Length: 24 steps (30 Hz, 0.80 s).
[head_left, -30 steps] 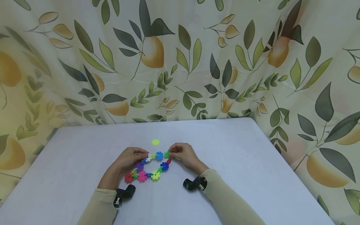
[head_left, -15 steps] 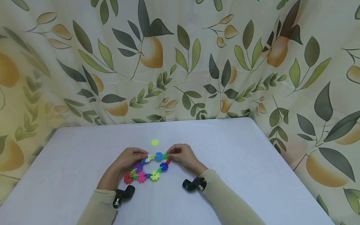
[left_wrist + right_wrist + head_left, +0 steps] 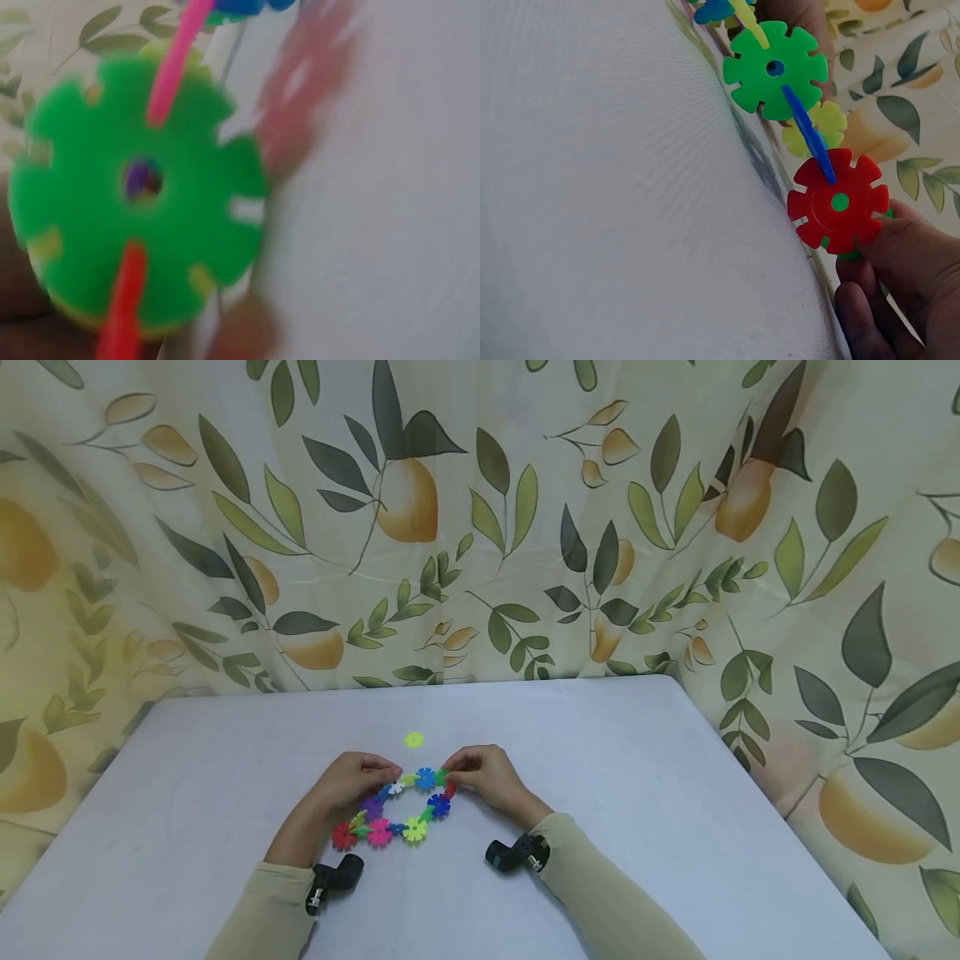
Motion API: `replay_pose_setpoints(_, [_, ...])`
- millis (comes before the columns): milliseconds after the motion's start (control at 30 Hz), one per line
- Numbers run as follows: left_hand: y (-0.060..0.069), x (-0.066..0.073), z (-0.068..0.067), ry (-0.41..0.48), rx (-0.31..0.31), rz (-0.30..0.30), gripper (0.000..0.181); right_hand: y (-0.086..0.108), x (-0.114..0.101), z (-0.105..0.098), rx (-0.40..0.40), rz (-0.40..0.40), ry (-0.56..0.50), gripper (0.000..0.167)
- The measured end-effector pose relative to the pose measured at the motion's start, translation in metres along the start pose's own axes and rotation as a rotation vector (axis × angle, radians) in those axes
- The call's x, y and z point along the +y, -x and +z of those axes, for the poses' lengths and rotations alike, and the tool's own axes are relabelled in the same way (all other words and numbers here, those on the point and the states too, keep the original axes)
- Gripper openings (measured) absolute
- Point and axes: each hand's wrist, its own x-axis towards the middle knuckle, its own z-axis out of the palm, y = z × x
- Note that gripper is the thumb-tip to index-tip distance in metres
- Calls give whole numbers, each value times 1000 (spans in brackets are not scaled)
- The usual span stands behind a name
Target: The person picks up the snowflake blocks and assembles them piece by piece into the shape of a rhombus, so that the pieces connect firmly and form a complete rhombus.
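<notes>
A loop of interlocking flower-shaped plastic discs (image 3: 379,832) in many colours lies between both hands in the head view. My left hand (image 3: 347,783) pinches its far left side, by a white disc (image 3: 397,787). My right hand (image 3: 489,775) pinches the far right side at a green disc (image 3: 441,777), just above a red one. A light blue disc (image 3: 425,778) sits between the hands. In the left wrist view a blurred green disc (image 3: 90,172) fills much of the frame. The right wrist view shows the thumb against a red disc (image 3: 814,202), joined by a blue disc (image 3: 808,131) to a green one.
A loose yellow disc (image 3: 414,740) lies on the white-covered table (image 3: 637,777), beyond the loop. A curtain (image 3: 480,527) printed with fruit and leaves hangs behind the table. Black wrist cameras (image 3: 517,853) are strapped over both sleeves.
The right hand's fingers have shifted slightly left, and the green disc there shows less of its face than before. The left hand and the rest of the loop look almost the same.
</notes>
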Motion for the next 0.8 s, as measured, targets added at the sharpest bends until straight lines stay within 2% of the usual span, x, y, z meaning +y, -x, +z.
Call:
replay_pose_setpoints(233, [1,8,11,-167,40,48,33,1,0,0,1,-14,-36,11])
replay_pose_setpoints(367, [1,11,16,-186,23,66,40,1,0,1,7,-26,-36,11])
replay_pose_setpoints(533, [-2,14,21,-241,8,106,40,1,0,1,10,-13,-32,11])
replay_pose_setpoints(667, [-3,16,24,-283,23,130,38,0,0,1,13,-4,-37,11])
replay_pose_setpoints(800, [-3,15,25,-285,34,130,35,1,1,1,13,-8,-43,11])
